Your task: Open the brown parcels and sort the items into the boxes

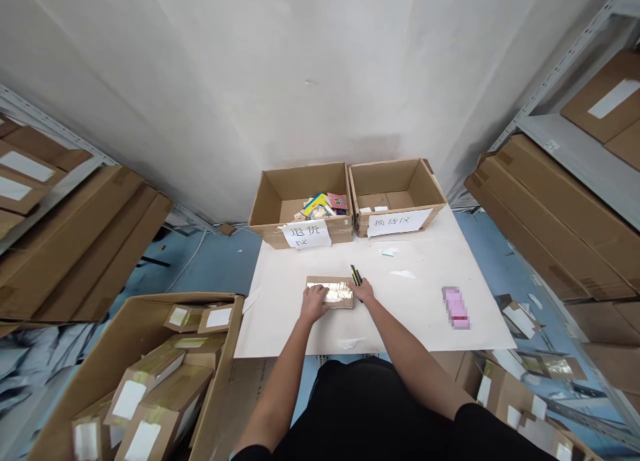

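Steadying box (342, 293) at middle of table (280, 321), toward near edge: left hand (314, 302) half-curled over box's left part, holding it. Right hand (364, 290) closed round cutter (356, 274) at box's right end; blade too small to make out. Best practice, judged from here: left fingers clear of blade's path, shallow strokes, box flat. Box low, oblong, brown, shiny tape catching light on top. Beyond, open cartons (343, 233), left one holding bright packets (320, 203).

Glossy tape (340, 290) over matt cardboard box (330, 280)
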{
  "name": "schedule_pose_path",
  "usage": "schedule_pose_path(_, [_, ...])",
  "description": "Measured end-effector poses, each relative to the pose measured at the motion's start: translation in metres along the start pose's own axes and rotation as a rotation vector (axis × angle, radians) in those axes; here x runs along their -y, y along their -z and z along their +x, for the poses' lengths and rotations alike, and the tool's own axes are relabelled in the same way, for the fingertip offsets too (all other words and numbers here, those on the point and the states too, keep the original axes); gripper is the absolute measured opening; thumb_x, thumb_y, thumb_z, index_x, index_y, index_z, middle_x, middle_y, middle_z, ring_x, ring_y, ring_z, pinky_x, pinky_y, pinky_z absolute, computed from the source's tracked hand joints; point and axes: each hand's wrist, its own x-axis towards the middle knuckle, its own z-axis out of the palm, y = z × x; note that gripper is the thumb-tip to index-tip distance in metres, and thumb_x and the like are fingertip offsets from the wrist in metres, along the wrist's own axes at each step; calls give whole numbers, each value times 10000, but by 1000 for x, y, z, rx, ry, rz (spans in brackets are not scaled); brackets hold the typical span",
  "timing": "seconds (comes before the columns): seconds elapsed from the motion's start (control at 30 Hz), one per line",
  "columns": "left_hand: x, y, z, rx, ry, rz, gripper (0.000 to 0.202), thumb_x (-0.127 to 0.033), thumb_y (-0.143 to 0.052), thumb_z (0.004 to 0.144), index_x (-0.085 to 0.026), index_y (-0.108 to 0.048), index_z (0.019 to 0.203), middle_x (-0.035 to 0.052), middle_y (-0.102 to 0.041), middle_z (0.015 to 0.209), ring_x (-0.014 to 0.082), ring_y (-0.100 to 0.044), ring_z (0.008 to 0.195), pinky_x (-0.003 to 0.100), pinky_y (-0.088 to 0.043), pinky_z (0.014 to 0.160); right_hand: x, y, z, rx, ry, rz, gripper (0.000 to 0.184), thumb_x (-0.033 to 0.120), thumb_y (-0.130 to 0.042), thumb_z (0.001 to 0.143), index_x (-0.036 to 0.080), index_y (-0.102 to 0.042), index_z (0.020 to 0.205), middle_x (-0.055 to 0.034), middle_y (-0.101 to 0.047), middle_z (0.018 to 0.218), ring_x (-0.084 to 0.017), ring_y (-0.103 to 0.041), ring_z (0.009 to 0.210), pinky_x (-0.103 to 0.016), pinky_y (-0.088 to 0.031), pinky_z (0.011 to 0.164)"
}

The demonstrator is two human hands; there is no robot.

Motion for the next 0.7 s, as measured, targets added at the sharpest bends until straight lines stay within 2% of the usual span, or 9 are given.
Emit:
schedule_pose_path(0.1, [29,15,2,75,34,46,579,-221,-820,754,-294,-639,1299,81,-634,1348,312,-543,1291,473,-369,1132,-1,-2,0,3,-7,3,532,634,-773,804,202,-626,1079,-51,-743,867,-198,-705,732,-231,-464,559])
schedule_pose_path(0.2, [40,21,7,123,16,58,575,-239,-889,679,-267,-672,1211,87,-649,1302,319,-563,1248,413,-442,1024,-1,-4,-1,13,-24,-1,558,669,-754,803,202,-621,1078,-66,-745,886,-208,-714,733,-237,-459,549])
schedule_pose_path(0.27, [41,20,7,114,11,57,561,-250,-910,658,-256,-674,1168,86,-651,1287,316,-569,1232,396,-449,995,-1,-4,-1,17,-29,-5,562,682,-743,806,202,-620,1073,-73,-748,907,-209,-719,735,-237,-461,547])
schedule_pose_path(0.37, [40,15,-1,86,22,54,520,-254,-889,705,-256,-650,1167,71,-667,1239,292,-585,1198,379,-439,981,-2,-5,0,10,-40,-6,541,680,-721,827,206,-619,1069,-73,-752,919,-202,-719,723,-236,-465,541])
schedule_pose_path(0.57, [37,0,-30,-55,17,80,421,-283,-850,791,-248,-624,1145,66,-697,1159,288,-592,1152,400,-414,966,-6,-5,-3,27,-66,43,504,655,-725,834,212,-612,1044,-35,-725,808,-188,-701,641,-235,-468,522])
schedule_pose_path(0.7, [37,-8,-40,-81,10,95,399,-296,-852,795,-248,-624,1118,68,-698,1142,290,-591,1120,392,-433,923,-4,-5,-5,31,-66,79,489,631,-745,823,205,-622,1029,-23,-705,760,-182,-685,596,-238,-468,519])
